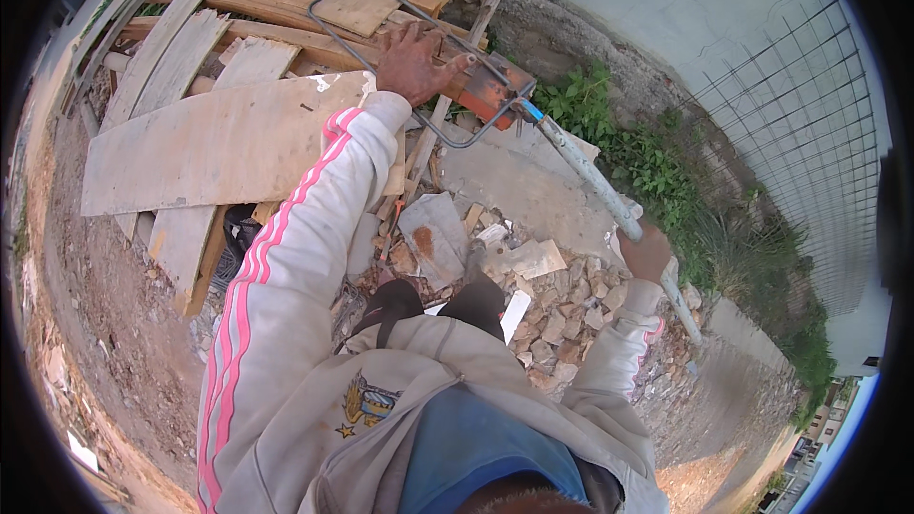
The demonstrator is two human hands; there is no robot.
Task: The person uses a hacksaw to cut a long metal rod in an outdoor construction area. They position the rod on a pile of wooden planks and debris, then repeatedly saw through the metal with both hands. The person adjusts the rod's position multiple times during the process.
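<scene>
A bent rectangular frame of thin steel rod lies across a rusty orange metal block. My left hand rests over the rod frame beside the block, fingers spread and thumb stretched toward the block. Whether its palm presses on the rod is hidden. My right hand is wrapped around a long pale blue pipe, which slants down to the right. The pipe's upper end meets a blue metal piece at the right edge of the block, close to the frame's corner.
Wooden beams and a wide plywood board are stacked at the left. Broken stones and a grey slab lie around my feet. Green weeds grow along the wall, where a wire mesh panel leans.
</scene>
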